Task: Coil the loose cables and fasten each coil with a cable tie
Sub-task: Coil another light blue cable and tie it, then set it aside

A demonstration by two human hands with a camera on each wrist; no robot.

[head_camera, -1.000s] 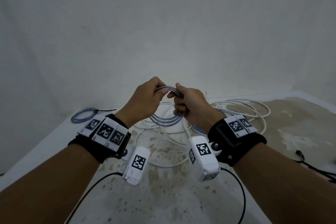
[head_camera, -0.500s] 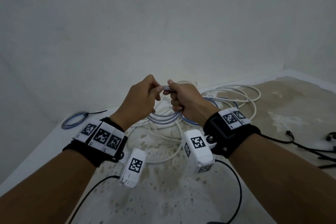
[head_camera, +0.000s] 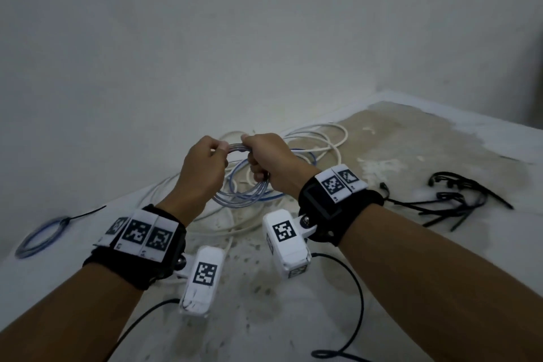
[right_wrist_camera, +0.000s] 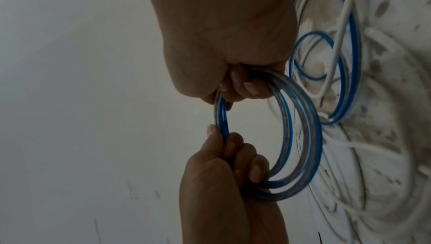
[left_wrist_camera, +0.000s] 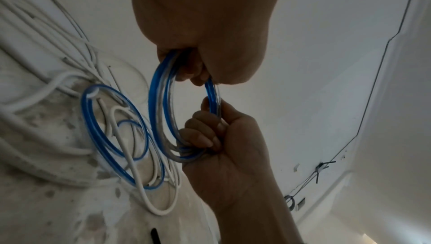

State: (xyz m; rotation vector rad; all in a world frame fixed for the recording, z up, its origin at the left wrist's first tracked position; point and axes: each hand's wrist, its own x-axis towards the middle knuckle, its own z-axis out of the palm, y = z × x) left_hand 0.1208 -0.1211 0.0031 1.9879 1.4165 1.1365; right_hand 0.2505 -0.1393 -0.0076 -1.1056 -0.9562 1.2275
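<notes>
A small coil of clear-and-blue cable (head_camera: pixel 241 198) hangs in the air between both hands. My left hand (head_camera: pixel 219 153) pinches the coil's top from the left. Close beside it, my right hand (head_camera: pixel 254 160) grips the coil with its fingers curled through the loop. In the left wrist view the coil (left_wrist_camera: pixel 161 111) runs from my left hand (left_wrist_camera: pixel 196 70) down into my right hand (left_wrist_camera: pixel 207 137). In the right wrist view the coil (right_wrist_camera: pixel 305 137) sits between my right hand (right_wrist_camera: pixel 238 85) above and my left hand (right_wrist_camera: pixel 235 154) below. Black cable ties (head_camera: pixel 458 200) lie on the floor to the right.
Loose white cables (head_camera: pixel 320 138) and a loose blue cable (left_wrist_camera: pixel 104 133) sprawl on the stained floor under the hands. A blue coil (head_camera: pixel 44 236) fastened with a black tie lies at the far left by the wall. Black sensor leads (head_camera: pixel 352 303) trail near my forearms.
The head view has swung right, so the black ties now show. Both hands still hold the coil, and their fingers have drawn closer together at its top.
</notes>
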